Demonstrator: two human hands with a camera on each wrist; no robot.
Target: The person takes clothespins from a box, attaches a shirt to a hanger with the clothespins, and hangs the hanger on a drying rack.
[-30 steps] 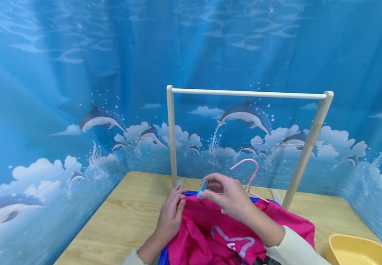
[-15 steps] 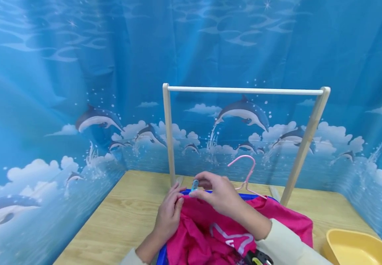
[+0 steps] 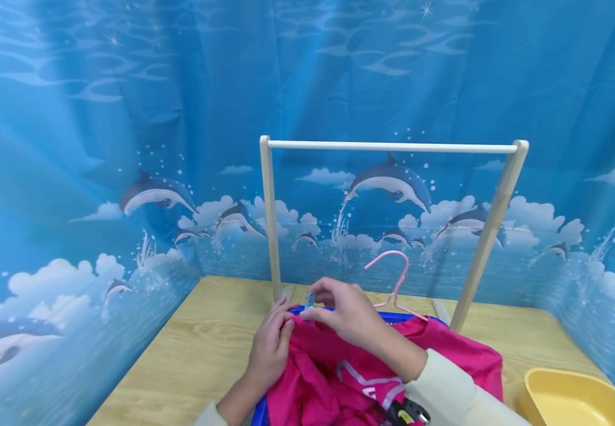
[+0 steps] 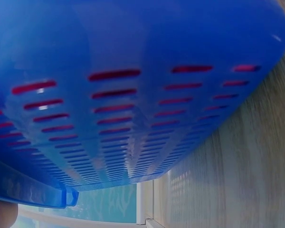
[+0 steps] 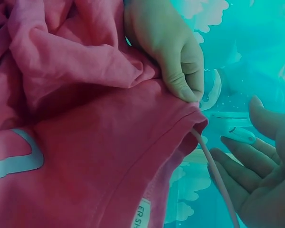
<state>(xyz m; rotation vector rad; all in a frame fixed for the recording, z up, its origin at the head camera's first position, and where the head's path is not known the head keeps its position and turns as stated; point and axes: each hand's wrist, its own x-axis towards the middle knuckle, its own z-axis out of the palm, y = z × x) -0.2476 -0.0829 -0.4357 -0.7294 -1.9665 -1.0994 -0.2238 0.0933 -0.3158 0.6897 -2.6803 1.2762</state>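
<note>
Going L to R, head view: the blue basket (image 3: 260, 411) sits on the table w/ the pink top (image 3: 312, 378) heaped in and over it. L hand (image 3: 269, 343) is at the top's left edge, thumb and fingers narrowed on the cloth. Just beside it, the small blue clip (image 3: 309, 300) is pinched btwn thumb and forefinger of R hand (image 3: 347, 310). Behind R hand, the pink hanger (image 3: 406, 268) stands hook-up; its lower part goes into the top. The rack's bar (image 3: 392, 145) above has nothing on it. Step in hand, prob.: clipping the top to the hanger at that gathered corner. Next move prob. calls for spreading the clip, sliding it over cloth + hanger arm together, then letting it close, w/ L hand holding the fold steady; main risk is catching cloth only. As for views: L-wrist shows mostly the basket's slotted side, pink thru the slots, so no use for the grip. R-wrist shows what head can't: the hanger arm running out of the top's opening, right by L hand's pinch, plus a label (image 5: 141, 216) inside. Whether the clip's tips touch cloth yet, can't tell.
</note>
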